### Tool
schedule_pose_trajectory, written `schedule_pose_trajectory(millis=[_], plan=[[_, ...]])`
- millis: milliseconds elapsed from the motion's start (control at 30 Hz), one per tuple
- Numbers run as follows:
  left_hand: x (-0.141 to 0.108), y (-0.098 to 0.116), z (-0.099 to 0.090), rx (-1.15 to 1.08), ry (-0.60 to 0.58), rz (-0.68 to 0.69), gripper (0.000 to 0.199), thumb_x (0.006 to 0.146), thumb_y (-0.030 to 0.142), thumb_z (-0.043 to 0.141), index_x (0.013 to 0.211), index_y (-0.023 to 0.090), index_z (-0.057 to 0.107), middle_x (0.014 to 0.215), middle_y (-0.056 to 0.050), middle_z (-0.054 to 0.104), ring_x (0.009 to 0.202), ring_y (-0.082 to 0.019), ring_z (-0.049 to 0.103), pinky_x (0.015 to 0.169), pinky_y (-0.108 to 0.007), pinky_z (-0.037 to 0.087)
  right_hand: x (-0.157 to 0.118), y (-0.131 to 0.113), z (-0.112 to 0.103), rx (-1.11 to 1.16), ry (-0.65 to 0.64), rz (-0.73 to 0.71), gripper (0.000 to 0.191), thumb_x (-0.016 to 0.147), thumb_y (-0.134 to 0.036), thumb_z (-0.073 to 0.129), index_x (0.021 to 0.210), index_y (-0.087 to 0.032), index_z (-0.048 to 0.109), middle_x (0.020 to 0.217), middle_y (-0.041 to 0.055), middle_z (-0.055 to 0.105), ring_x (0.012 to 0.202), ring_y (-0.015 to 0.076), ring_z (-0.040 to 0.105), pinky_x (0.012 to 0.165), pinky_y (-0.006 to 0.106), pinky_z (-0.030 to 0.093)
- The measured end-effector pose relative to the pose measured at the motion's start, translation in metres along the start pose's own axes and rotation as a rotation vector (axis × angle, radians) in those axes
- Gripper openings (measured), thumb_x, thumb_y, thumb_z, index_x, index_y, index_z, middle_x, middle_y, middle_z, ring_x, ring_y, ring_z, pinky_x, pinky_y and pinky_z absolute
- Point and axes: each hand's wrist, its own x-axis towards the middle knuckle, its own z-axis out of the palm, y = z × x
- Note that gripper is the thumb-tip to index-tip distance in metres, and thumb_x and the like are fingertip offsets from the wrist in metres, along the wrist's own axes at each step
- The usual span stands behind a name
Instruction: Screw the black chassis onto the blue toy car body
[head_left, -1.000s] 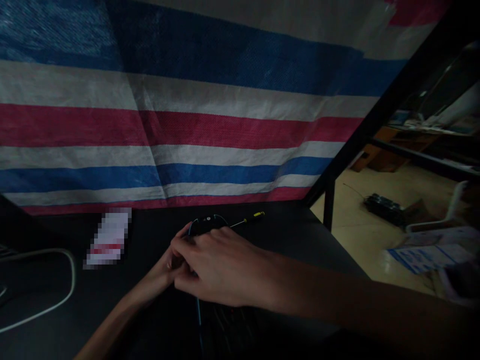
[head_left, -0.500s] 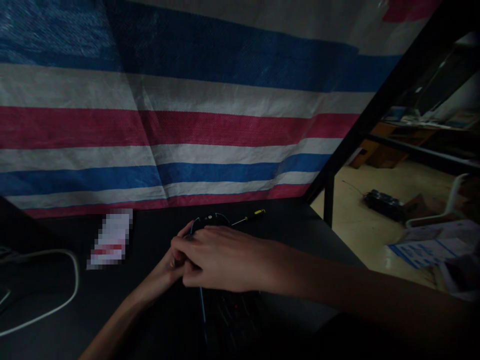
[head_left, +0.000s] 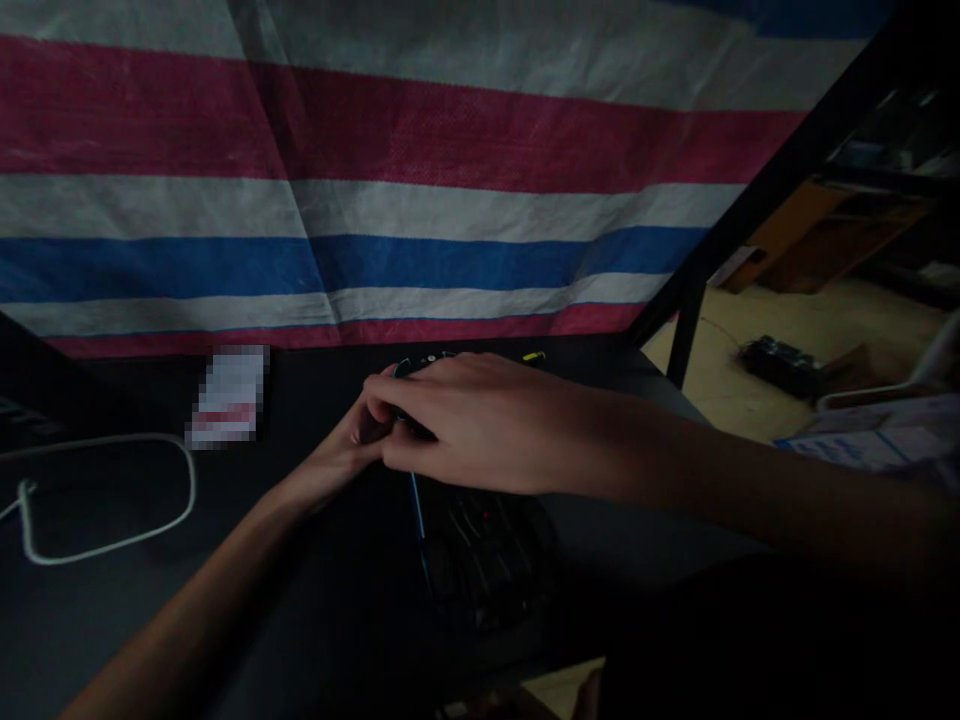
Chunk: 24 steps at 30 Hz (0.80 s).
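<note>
A dark device (head_left: 487, 560) with a thin blue edge and a small red light lies on the dark table (head_left: 330, 590). My right hand (head_left: 480, 425) reaches across its far part, fingers curled round and pressed together beside my left hand (head_left: 364, 430). The fingers of my left hand are bent and partly covered by the right. What either hand holds is hidden, though a dark part with a blue rim shows just beyond them. Behind my right hand, the yellow end of a screwdriver (head_left: 533, 357) sticks out.
A pixelated white and red item (head_left: 229, 395) lies at the left, near a white cable (head_left: 191, 490). Striped sheeting (head_left: 450, 210) hangs behind the table. Right of a black frame post (head_left: 686, 325), a black device (head_left: 780, 365) and papers lie on the floor.
The camera view has tipped downward, so the table and sheeting sit higher. More of the dark device shows below my hands. My right hand now covers most of the screwdriver.
</note>
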Motion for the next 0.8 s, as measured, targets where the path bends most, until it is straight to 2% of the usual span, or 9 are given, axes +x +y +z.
schedule_pose_trajectory(millis=[100,167,333,400,467,567,667,700,800], plan=[[0.001,-0.001,0.001,-0.007,0.016,-0.028,0.028,0.079,0.028,0.083,0.104,0.024,0.069,0.098,-0.005,0.074,0.127,-0.033,0.059,0.111,-0.047,0.044,-0.004,0.000,0.004,-0.095,0.008,0.018,0.023,0.105,-0.028,0.042,0.112,-0.018,0.061,0.096,0.0067,0.069,0.078,0.0182,0.058,0.064,0.032,0.030],[0.001,-0.001,0.002,-0.014,0.038,-0.036,0.031,0.077,0.024,0.085,0.103,0.024,0.068,0.103,-0.004,0.073,0.122,-0.031,0.061,0.110,-0.047,0.045,-0.005,0.002,0.006,-0.032,-0.010,-0.018,0.021,0.104,-0.026,0.043,0.116,-0.017,0.057,0.093,0.0054,0.067,0.075,0.0164,0.057,0.064,0.031,0.031],[-0.001,0.003,0.005,-0.035,0.024,-0.022,0.060,0.075,0.025,0.086,0.129,0.024,0.061,0.132,-0.010,0.065,0.132,-0.036,0.055,0.115,-0.053,0.038,-0.010,0.004,0.005,0.080,0.004,-0.032,0.023,0.096,-0.028,0.055,0.117,-0.018,0.055,0.103,0.0057,0.067,0.082,0.0168,0.057,0.067,0.029,0.034],[-0.002,0.006,0.006,-0.036,0.021,-0.037,0.073,0.078,0.025,0.083,0.144,0.028,0.052,0.142,-0.010,0.061,0.137,-0.035,0.051,0.118,-0.054,0.035,-0.013,0.004,0.004,0.048,0.004,0.013,0.017,0.100,-0.031,0.051,0.108,-0.019,0.060,0.093,0.0033,0.066,0.075,0.0151,0.055,0.065,0.029,0.032],[-0.002,0.009,0.008,-0.029,0.024,-0.077,0.083,0.081,0.023,0.080,0.154,0.033,0.040,0.149,-0.009,0.057,0.140,-0.034,0.050,0.120,-0.054,0.033,-0.018,0.004,0.005,0.040,-0.005,0.044,0.020,0.103,-0.030,0.047,0.100,-0.019,0.063,0.082,0.0011,0.063,0.069,0.0136,0.053,0.065,0.029,0.031],[-0.002,0.015,0.012,-0.026,0.026,-0.133,0.090,0.082,0.023,0.080,0.158,0.033,0.032,0.155,-0.010,0.051,0.141,-0.033,0.050,0.122,-0.054,0.032,-0.026,0.005,0.007,0.123,0.018,0.032,0.010,0.098,-0.021,0.055,0.105,-0.018,0.061,0.089,0.0019,0.064,0.076,0.0141,0.056,0.071,0.027,0.037],[-0.002,0.017,0.014,-0.038,0.026,-0.139,0.093,0.081,0.024,0.082,0.158,0.032,0.031,0.157,-0.011,0.049,0.142,-0.034,0.048,0.122,-0.054,0.031,-0.033,0.003,0.008,0.124,0.056,0.044,0.014,0.094,-0.020,0.058,0.108,-0.018,0.059,0.101,0.0048,0.067,0.083,0.0157,0.059,0.074,0.028,0.040],[-0.002,0.017,0.014,-0.043,0.022,-0.137,0.093,0.081,0.025,0.082,0.158,0.032,0.031,0.157,-0.010,0.049,0.143,-0.034,0.047,0.122,-0.054,0.031,-0.034,0.003,0.009,0.089,0.052,0.068,0.012,0.097,-0.024,0.056,0.106,-0.018,0.061,0.097,0.0046,0.067,0.080,0.0158,0.059,0.072,0.028,0.039],[-0.001,0.013,0.011,-0.046,0.026,-0.124,0.092,0.080,0.024,0.082,0.157,0.033,0.033,0.157,-0.010,0.050,0.143,-0.036,0.048,0.122,-0.055,0.032,-0.032,0.003,0.010,0.021,0.024,0.096,0.023,0.105,-0.033,0.044,0.103,-0.019,0.062,0.078,0.0018,0.063,0.065,0.0147,0.055,0.064,0.029,0.033]])
